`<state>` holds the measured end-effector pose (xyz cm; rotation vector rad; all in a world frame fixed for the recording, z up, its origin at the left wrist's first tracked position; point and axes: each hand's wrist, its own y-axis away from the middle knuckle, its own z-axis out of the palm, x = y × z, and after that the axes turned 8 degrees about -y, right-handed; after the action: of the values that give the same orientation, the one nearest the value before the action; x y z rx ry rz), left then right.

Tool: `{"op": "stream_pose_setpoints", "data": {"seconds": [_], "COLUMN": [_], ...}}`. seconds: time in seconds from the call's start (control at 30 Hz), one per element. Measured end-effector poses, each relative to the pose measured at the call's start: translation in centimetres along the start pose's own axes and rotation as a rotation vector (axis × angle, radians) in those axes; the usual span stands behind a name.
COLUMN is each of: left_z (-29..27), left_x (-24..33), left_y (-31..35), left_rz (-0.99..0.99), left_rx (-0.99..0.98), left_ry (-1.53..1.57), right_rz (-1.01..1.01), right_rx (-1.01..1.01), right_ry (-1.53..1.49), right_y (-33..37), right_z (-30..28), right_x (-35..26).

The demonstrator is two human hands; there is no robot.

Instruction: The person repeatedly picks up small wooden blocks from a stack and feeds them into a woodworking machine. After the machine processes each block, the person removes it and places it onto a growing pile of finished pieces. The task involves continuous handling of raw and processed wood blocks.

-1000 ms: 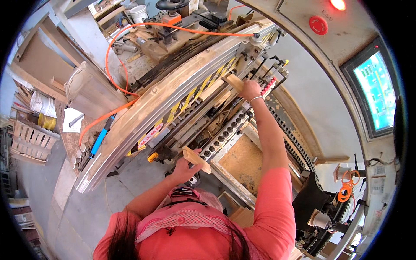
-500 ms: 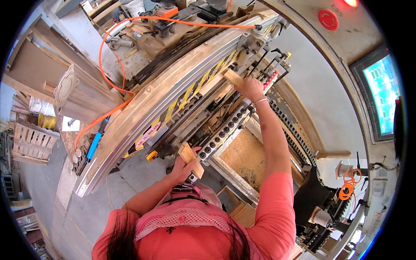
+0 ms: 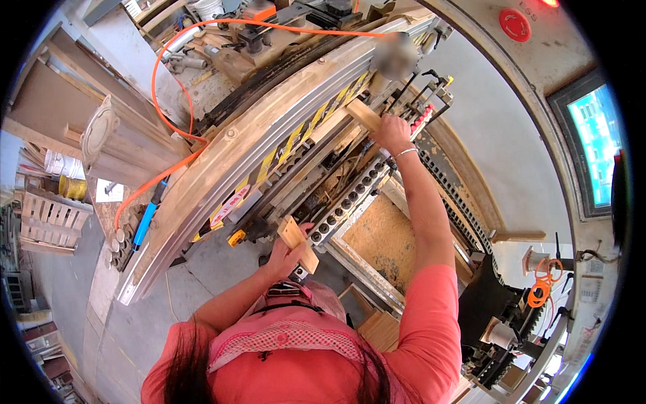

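My left hand [image 3: 286, 259] is closed round a short, pale wooden block [image 3: 296, 241], close to my body at the near end of the machine's rail. Farther off, to the right, my right hand [image 3: 393, 133] grips another wooden block [image 3: 363, 116], whose left end sticks out past my fingers. That block is over the far part of the machine bed; whether it rests on anything there I cannot tell. Between the hands runs a rail with a row of round black pads [image 3: 345, 203]. The palm sides of both hands are hidden.
A long machine beam [image 3: 229, 145] with a yellow-black striped band crosses beyond my hands. An orange hose [image 3: 155, 87] loops over it. A sawdust-covered panel [image 3: 380, 236] lies right of the rail. At the right edge are a lit screen [image 3: 595, 141] and a red stop button [image 3: 515, 25].
My right hand has shifted slightly down in view and its block slants more. The left hand and its block have dipped barely. A blurred shape now shows near the beam's far end.
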<state>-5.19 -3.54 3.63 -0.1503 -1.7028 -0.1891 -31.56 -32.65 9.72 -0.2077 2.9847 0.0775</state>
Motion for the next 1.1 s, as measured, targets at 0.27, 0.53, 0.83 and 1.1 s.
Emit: {"op": "stream_pose_setpoints", "data": {"seconds": [0.27,0.53,0.83,1.1], "left_z": [0.2,-0.4,-0.9,-0.8], "left_x": [0.0,0.8,-0.6,-0.5], "left_y": [-0.1,-0.4,-0.7,-1.3], "left_rz": [0.015,-0.097,-0.03,-0.004], "left_rx": [0.016,-0.102,-0.177,-0.253], "left_ry": [0.085,0.059,-0.073,-0.084], "right_rz": [-0.041,-0.001,-0.057,-0.071], "right_rx": [0.014,-0.045,-0.019,-0.017], "right_ry": [0.018,-0.014,-0.02,-0.04], "right_y": [-0.9,-1.8,-2.0,-2.2], "right_z": [0.2,0.0,0.3,0.1], "right_x": [0.3,-0.6,-0.6,-0.2]}}
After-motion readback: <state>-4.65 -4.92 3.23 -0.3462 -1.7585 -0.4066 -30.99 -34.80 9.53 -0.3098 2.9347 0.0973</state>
